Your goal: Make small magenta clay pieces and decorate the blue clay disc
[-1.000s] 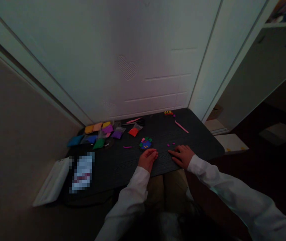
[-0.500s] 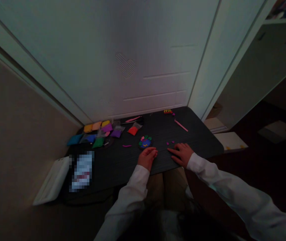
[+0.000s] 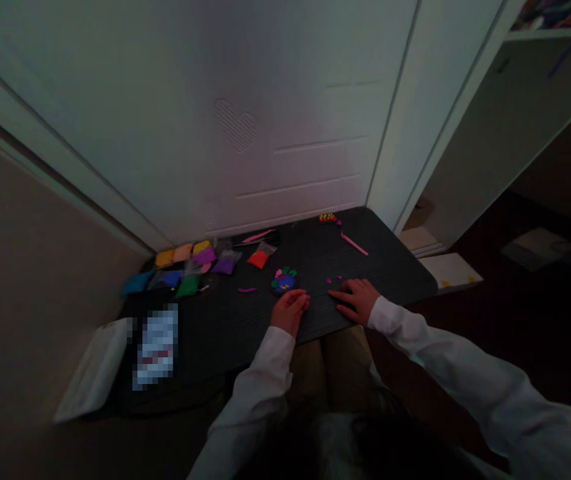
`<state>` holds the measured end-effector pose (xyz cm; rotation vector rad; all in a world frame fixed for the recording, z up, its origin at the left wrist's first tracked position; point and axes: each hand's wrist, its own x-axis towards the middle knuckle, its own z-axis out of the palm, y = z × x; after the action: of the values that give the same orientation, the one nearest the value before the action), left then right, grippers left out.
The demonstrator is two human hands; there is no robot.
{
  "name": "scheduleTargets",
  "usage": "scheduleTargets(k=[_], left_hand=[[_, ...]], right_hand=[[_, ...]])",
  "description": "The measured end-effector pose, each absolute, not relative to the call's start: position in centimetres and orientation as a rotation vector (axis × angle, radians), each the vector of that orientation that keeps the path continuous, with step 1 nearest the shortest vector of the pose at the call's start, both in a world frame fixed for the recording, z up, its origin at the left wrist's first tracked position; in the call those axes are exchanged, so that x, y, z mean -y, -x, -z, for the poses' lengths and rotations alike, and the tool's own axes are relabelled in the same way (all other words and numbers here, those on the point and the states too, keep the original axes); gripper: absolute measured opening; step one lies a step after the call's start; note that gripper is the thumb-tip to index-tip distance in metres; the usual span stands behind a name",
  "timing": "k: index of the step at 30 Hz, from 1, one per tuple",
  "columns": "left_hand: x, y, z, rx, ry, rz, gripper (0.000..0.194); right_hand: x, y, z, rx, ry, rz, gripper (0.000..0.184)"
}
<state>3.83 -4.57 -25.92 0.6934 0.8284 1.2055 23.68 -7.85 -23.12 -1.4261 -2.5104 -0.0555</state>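
Just in front of the round blue clay piece (image 3: 284, 283), with its green and pink bits around the rim, is my left hand (image 3: 288, 312). Its thumb and fingers are pinched together; whatever may be between them is too small to see. My right hand (image 3: 358, 301) rests on the dark table with its index finger stretched out and its tip on the surface. Whether anything lies under that fingertip is hidden. Close beyond it are two small purple clay bits (image 3: 329, 281). A purple clay strip (image 3: 247, 290) lies left of the round piece.
Several bags of coloured clay (image 3: 188, 285) cover the left back of the table (image 3: 215, 333). A pink tool (image 3: 354, 244) and a yellow-and-red piece (image 3: 327, 218) lie back right. A blurred-out object (image 3: 156, 347) and a white case (image 3: 96, 370) are at left.
The whole scene has shifted slightly left in view as the camera turned. Both hands keep nearly the same pose and place on the table.
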Motion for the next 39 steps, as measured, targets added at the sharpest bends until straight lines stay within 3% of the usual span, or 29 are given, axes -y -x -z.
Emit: scheduleTargets(k=[39], left_hand=[[4.5, -4.0, 26.0, -0.84, -0.727, -1.201, 0.014]], right_hand=[[7.5, -24.1, 24.4, 2.464, 1.448, 0.033, 0.045]])
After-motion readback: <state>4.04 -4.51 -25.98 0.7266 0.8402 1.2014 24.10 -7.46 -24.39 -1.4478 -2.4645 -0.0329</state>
